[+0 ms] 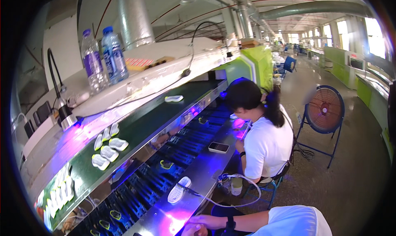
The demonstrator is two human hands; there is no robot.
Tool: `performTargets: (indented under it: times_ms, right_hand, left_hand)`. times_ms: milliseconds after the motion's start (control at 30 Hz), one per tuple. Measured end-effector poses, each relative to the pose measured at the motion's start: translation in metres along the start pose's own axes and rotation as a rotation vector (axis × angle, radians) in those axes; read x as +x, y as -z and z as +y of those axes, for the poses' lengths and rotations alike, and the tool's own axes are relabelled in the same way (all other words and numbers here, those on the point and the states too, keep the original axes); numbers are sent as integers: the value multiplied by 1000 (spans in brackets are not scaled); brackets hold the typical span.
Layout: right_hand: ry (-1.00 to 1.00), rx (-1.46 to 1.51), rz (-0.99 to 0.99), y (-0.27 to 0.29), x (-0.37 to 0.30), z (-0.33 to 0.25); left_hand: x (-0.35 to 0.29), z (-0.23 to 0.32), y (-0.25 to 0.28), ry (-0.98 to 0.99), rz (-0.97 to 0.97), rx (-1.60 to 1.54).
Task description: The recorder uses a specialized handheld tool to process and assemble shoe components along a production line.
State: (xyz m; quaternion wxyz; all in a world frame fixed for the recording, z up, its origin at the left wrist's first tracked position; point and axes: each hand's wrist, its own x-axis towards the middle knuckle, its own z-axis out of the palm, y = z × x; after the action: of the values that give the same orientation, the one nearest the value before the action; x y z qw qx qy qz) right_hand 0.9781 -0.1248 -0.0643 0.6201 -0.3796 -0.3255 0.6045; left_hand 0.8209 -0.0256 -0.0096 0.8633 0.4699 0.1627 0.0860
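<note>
At the lower edge, my right hand (pixel 210 222), with a black band on its wrist, is curled close against my left hand (pixel 195 230). My left hand is partly cut off by the frame, its fingers bent. Whatever lies between them is hidden. Both are beside the metal bench edge (pixel 159 219), where bright pink-violet light falls. Farther along the bench lies a white shoe sole (pixel 179 189), apart from my hands, with a thin cable running beside it. A phone (pixel 218 147) lies beyond it.
Shoe soles (pixel 109 153) sit in groups on the green conveyor belt (pixel 136 124). Dark slatted racks (pixel 144 182) run between belt and bench. A co-worker (pixel 268 141) sits ahead, right. Two bottles (pixel 114 56) stand on the shelf above. A gooseneck lamp (pixel 66 114) and large fan (pixel 324 110) flank the area.
</note>
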Motion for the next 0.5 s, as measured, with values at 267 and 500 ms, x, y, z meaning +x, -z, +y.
performTargets:
  times_ms: [267,500]
  right_hand:
    - [15,105,-256,41,24,58]
    - [-170,541,-538,-23,17,-9]
  left_hand:
    - [14,-8,3,179,-80,-92]
    - [24,-27,11,285,112,-260]
